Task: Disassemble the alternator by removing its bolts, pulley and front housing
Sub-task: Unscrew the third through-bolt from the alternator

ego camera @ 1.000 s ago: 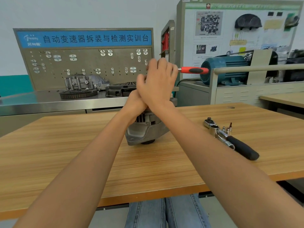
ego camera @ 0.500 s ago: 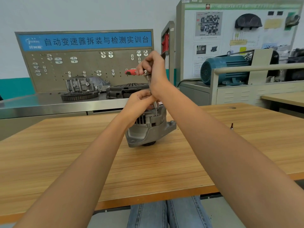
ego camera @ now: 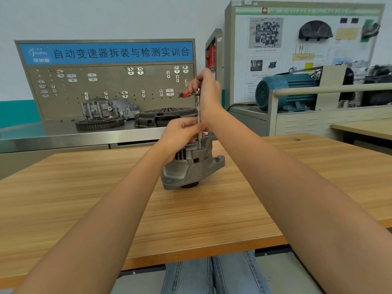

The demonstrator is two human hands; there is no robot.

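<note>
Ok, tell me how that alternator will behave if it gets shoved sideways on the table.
The alternator looks like cast metal, so probably heavy and rigid. It stands on a narrow dark base, likely its pulley, so it may tip rather than slide. The left hand holding its top probably steadies it.

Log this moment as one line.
right hand grips ratchet | left hand pinches extension | alternator on table
</note>
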